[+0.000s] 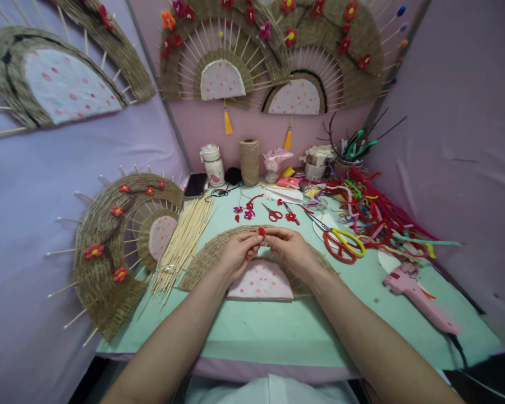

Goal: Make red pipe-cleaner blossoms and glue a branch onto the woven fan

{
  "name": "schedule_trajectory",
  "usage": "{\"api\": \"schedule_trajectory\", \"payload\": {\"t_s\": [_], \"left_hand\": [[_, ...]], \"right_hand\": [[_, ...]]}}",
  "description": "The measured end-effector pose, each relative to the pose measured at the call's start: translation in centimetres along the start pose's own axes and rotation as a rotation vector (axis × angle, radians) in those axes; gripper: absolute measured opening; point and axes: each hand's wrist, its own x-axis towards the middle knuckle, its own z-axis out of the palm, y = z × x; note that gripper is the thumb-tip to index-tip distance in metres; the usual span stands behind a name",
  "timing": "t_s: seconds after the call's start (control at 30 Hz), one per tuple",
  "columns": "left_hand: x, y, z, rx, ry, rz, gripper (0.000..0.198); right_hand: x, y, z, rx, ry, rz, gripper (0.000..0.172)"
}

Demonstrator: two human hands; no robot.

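My left hand and my right hand meet over the middle of the table, both closed in a pinch. Between their fingertips is a small bent piece of red pipe cleaner, partly covered by the fingers. Beneath them lies a twine-wrapped fan with a white, pink-dotted half-round centre. Just beyond are purple and red pipe cleaner flowers, small red scissors and a red-handled tool with a red flower on it.
Bamboo sticks and a finished fan lie left. Large scissors, a pipe cleaner heap and a pink glue gun with its cord are right. A phone, a bottle and a twine spool line the back.
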Motion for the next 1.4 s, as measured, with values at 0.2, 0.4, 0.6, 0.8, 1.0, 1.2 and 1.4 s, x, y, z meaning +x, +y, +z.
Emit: {"api": "schedule_trajectory", "payload": {"t_s": [0.2, 0.4, 0.6, 0.8, 1.0, 1.2, 1.4], "left_hand": [[-0.1, -0.1, 0.1, 0.011, 0.008, 0.005, 0.026], [-0.3, 0.5, -0.1, 0.112, 0.010, 0.010, 0.017], [-0.4, 1.5, -0.1, -0.049, 0.042, -0.121, 0.019], [-0.2, 1.3, -0.3, -0.174, 0.042, -0.163, 0.023], [-0.4, 1.3, 0.0, -0.224, 0.054, -0.139, 0.018], [-0.6, 0.8, 0.0, -0.223, 0.019, -0.226, 0.021], [-0.7, 0.5, 0.3, -0.190, 0.000, -0.236, 0.020]], "right_hand": [[0.1, 0.1, 0.2, 0.028, 0.002, -0.005, 0.025], [0.1, 0.2, 0.1, -0.031, 0.024, -0.028, 0.021], [0.0, -0.1, 0.3, -0.154, 0.054, -0.113, 0.015], [0.3, 0.1, -0.2, -0.286, 0.156, -0.177, 0.014], [0.0, 0.3, -0.3, -0.515, 0.131, -0.418, 0.012], [-0.6, 0.1, -0.1, -0.806, 0.085, -0.694, 0.013], [-0.4, 0.5, -0.3, -0.994, 0.042, -0.739, 0.013]]}}
